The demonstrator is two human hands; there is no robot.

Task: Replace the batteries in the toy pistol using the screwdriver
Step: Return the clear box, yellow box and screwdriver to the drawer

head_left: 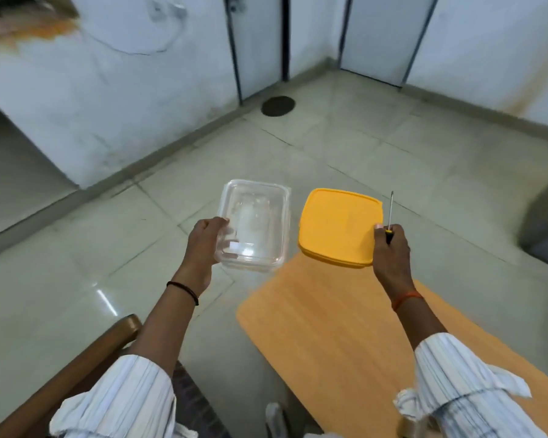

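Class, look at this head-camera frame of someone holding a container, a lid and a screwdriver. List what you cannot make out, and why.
1. Clear container, head view: contents unreadable through glare and blur.
2. Screwdriver: handle hidden inside the right hand; tip too small to identify.
3. Left hand: fingers hidden under the container.
4. Yellow lid: underside faces away.
5. Wooden table: cut off by the frame's bottom edge.
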